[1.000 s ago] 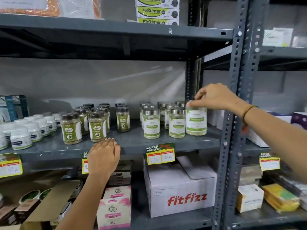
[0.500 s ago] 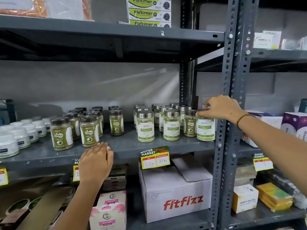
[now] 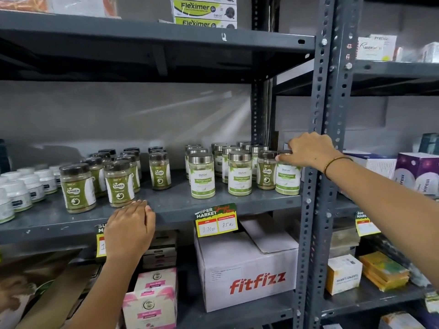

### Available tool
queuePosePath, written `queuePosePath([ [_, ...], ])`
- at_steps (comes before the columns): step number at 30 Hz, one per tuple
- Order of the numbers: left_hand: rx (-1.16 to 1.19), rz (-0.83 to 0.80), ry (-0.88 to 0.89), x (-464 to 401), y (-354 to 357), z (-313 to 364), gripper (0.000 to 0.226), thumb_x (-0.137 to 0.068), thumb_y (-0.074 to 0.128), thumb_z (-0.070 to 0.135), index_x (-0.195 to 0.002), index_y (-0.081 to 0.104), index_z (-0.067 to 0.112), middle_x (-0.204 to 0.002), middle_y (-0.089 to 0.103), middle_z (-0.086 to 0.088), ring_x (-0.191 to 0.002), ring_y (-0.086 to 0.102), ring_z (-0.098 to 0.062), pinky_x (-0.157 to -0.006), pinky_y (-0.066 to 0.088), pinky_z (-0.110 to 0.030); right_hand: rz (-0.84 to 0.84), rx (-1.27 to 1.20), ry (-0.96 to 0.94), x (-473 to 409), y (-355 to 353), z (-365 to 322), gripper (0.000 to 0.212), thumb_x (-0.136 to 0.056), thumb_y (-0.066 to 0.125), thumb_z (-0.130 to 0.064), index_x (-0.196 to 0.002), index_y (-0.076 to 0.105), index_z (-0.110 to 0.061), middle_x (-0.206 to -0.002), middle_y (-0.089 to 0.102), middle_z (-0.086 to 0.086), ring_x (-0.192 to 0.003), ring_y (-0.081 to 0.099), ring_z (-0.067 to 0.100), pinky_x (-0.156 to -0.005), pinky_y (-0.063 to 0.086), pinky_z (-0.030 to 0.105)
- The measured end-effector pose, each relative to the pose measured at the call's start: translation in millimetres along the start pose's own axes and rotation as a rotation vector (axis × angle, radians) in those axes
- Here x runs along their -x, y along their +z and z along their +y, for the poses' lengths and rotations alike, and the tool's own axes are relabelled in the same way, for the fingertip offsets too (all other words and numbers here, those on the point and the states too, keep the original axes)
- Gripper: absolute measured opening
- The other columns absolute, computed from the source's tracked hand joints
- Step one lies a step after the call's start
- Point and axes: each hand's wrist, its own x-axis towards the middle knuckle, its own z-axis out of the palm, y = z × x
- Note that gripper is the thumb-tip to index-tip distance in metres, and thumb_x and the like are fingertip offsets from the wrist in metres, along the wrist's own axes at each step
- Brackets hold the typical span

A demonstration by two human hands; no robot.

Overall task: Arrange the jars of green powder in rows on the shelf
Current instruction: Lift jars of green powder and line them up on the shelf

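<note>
Several silver-lidded jars of green powder [image 3: 239,176] with white and green labels stand in rows on the grey middle shelf [image 3: 175,207]. My right hand [image 3: 308,149] grips the lid of the rightmost jar [image 3: 287,180], which stands on the shelf by the upright post. A dark-lidded Gaska jar [image 3: 266,173] sits just left of it. More dark-lidded Gaska jars [image 3: 120,186] stand in rows at the left. My left hand [image 3: 130,230] rests, fingers together, on the shelf's front edge and holds nothing.
Small white tubs [image 3: 23,189] fill the shelf's far left. A grey perforated post [image 3: 320,162] stands right beside the held jar. Below are a Fitfizz carton [image 3: 249,274], pink boxes [image 3: 152,302] and a price tag [image 3: 217,222]. Boxes sit on the right-hand shelves.
My right hand carried the jar to the right and set it down beside the post, past the Gaska jar. My left hand stayed on the shelf edge.
</note>
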Motion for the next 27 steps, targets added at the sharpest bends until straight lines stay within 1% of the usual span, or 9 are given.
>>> queuePosePath([
  [2, 0.001, 0.009, 0.001, 0.3, -0.1, 0.2, 0.047, -0.091, 0.037, 0.030, -0.101, 0.072, 0.002, -0.102, 0.073, -0.016, -0.098, 0.067, -0.031, -0.090, 0.049, -0.044, 0.033, 0.050, -0.004, 2.5, -2.4, 0.3, 0.070, -0.080, 0.030, -0.082, -0.097, 0.064, -0.023, -0.086, 0.062, 0.005, -0.087, 0.061, 0.028, -0.057, 0.036, 0.032],
  [5, -0.001, 0.007, -0.004, -0.1, 0.8, 0.2, 0.046, -0.091, 0.036, 0.029, -0.102, 0.072, 0.002, -0.104, 0.073, -0.015, -0.100, 0.067, -0.030, -0.090, 0.048, -0.043, 0.305, 0.076, -0.056, 4.6, -9.1, -4.2, 0.068, -0.083, 0.032, -0.077, -0.084, 0.064, -0.017, -0.057, 0.051, 0.000, -0.053, 0.051, 0.020, -0.048, 0.038, 0.027],
  [6, -0.001, 0.005, -0.006, -0.4, 1.3, 0.1, 0.046, -0.092, 0.036, 0.029, -0.102, 0.072, 0.003, -0.105, 0.072, -0.015, -0.101, 0.067, -0.030, -0.091, 0.048, -0.043, 0.384, 0.060, -0.085, 3.9, -11.2, -7.8, 0.063, -0.085, 0.038, -0.073, -0.086, 0.066, -0.017, -0.058, 0.053, 0.000, -0.051, 0.052, 0.021, -0.047, 0.040, 0.026],
  [8, 0.003, 0.004, -0.007, -0.7, 2.2, 0.0, 0.046, -0.092, 0.036, 0.029, -0.103, 0.072, 0.003, -0.106, 0.072, -0.015, -0.102, 0.066, -0.030, -0.091, 0.047, -0.043, 0.449, -0.035, -0.152, -0.7, -13.3, -15.5, 0.049, -0.087, 0.050, -0.061, -0.104, 0.067, -0.019, -0.077, 0.064, 0.005, -0.065, 0.063, 0.028, -0.051, 0.043, 0.030],
  [11, 0.004, -0.001, -0.009, -0.9, 3.1, -0.8, 0.047, -0.091, 0.036, 0.030, -0.104, 0.072, 0.003, -0.107, 0.072, -0.015, -0.103, 0.066, -0.031, -0.092, 0.047, -0.044, 0.264, -0.197, -0.193, -13.7, -12.7, -25.8, 0.047, -0.087, 0.057, -0.051, -0.124, 0.061, -0.023, -0.109, 0.065, 0.009, -0.092, 0.064, 0.031, -0.065, 0.047, 0.037],
  [14, -0.002, -0.006, -0.007, -1.0, 4.1, -1.9, 0.049, -0.092, 0.034, 0.031, -0.106, 0.072, 0.004, -0.108, 0.072, -0.014, -0.103, 0.066, -0.030, -0.092, 0.047, -0.044, -0.063, -0.204, -0.217, -27.8, -5.9, -32.4, 0.055, -0.089, 0.056, -0.050, -0.135, 0.052, -0.020, -0.125, 0.060, 0.010, -0.109, 0.058, 0.029, -0.085, 0.051, 0.040],
  [16, -0.008, -0.005, -0.002, -1.3, 4.5, -2.6, 0.049, -0.092, 0.033, 0.032, -0.106, 0.071, 0.004, -0.109, 0.072, -0.014, -0.103, 0.066, -0.030, -0.092, 0.047, -0.044, -0.177, -0.202, -0.214, -35.3, -1.2, -34.5, 0.062, -0.090, 0.055, -0.052, -0.142, 0.045, -0.020, -0.133, 0.056, 0.010, -0.116, 0.055, 0.029, -0.094, 0.048, 0.045],
  [21, -0.004, 0.002, -0.005, -1.8, 4.8, -2.6, 0.049, -0.092, 0.034, 0.032, -0.107, 0.071, 0.004, -0.109, 0.072, -0.014, -0.103, 0.066, -0.030, -0.092, 0.046, -0.045, -0.288, -0.174, -0.233, -46.3, 4.6, -37.6, 0.069, -0.091, 0.052, -0.055, -0.148, 0.034, -0.021, -0.144, 0.048, 0.009, -0.125, 0.049, 0.029, -0.098, 0.045, 0.042],
  [27, -0.001, 0.004, 0.009, -1.2, 4.3, -3.7, 0.049, -0.092, 0.034, 0.032, -0.108, 0.071, 0.005, -0.110, 0.071, -0.013, -0.105, 0.065, -0.030, -0.093, 0.045, -0.045, -0.227, -0.340, -0.241, -49.0, 6.0, -35.0, 0.060, -0.084, 0.063, -0.056, -0.132, 0.052, -0.022, -0.125, 0.060, 0.004, -0.108, 0.056, 0.023, -0.085, 0.048, 0.036],
])
